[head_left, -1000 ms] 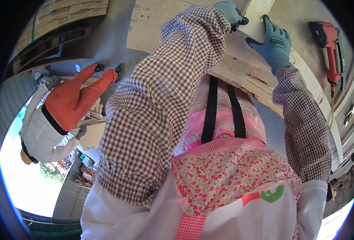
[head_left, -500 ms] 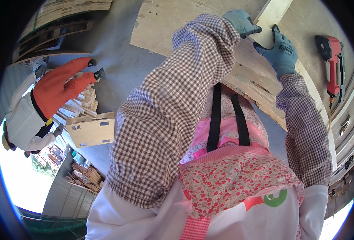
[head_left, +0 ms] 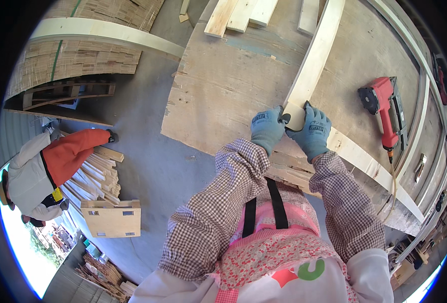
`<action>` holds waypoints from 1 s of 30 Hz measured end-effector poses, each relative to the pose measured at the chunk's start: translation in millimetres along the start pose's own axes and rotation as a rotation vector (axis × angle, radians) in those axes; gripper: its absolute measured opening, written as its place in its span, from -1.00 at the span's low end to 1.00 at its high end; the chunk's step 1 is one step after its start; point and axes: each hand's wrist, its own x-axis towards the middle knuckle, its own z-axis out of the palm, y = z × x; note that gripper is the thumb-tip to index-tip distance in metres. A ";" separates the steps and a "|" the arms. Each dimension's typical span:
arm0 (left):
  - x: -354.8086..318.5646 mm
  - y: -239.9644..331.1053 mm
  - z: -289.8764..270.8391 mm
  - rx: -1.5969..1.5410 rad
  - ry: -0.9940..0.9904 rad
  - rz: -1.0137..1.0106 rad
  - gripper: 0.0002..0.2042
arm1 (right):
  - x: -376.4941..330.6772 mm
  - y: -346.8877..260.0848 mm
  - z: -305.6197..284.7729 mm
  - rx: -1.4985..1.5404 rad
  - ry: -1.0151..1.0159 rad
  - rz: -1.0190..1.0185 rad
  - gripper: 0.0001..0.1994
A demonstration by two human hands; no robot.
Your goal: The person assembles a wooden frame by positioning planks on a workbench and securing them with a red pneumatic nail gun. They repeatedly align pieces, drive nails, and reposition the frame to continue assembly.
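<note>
Both my hands, in blue-grey work gloves, are at the near end of a long pale wooden board [head_left: 317, 55] on the worktable. My left hand [head_left: 269, 126] pinches the left edge of a short pale piece [head_left: 295, 117] at that end, fingers closed. Opposite it, my right hand [head_left: 312, 130] is curled round the right edge, thumb and fingers against the wood. Whether the short piece is separate or part of another board cannot be made out. A second pale board [head_left: 372, 162] runs from beside my right hand toward the lower right along the table edge.
A red nail gun [head_left: 385, 108] with a hose lies on the worktable [head_left: 203, 111], right of my hands. Several short boards [head_left: 239, 15] lie at its far side. To the left, a person in orange trousers [head_left: 74, 154] bends beside stacked wood strips [head_left: 94, 174].
The view has shifted, showing more of the table's far side. My hands are now side by side, lower in the picture, at the board's end. The person at left has changed posture slightly.
</note>
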 end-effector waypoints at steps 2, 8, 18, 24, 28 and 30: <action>-0.5 -1.7 2.2 0.014 -0.001 0.012 -0.72 | -3.1 2.5 0.3 0.034 0.035 -0.039 -0.20; -4.6 -8.7 4.8 -0.012 -0.012 -0.055 -0.62 | -3.3 6.9 4.4 0.072 0.072 -0.079 -0.15; -16.2 -1.6 4.1 0.093 0.189 0.012 -0.69 | 12.3 170.4 -48.6 0.134 0.537 0.212 -0.20; -16.5 0.5 0.7 0.098 0.193 0.013 -0.66 | 42.9 278.7 -55.8 -0.015 0.083 0.533 -0.11; -16.9 0.7 -5.3 -0.012 0.134 -0.091 -0.67 | 73.4 275.5 -56.5 0.010 -0.024 0.595 -0.09; -15.9 2.0 -9.4 -0.025 0.119 -0.115 -0.69 | 75.2 270.4 -77.7 0.042 -0.104 0.588 -0.09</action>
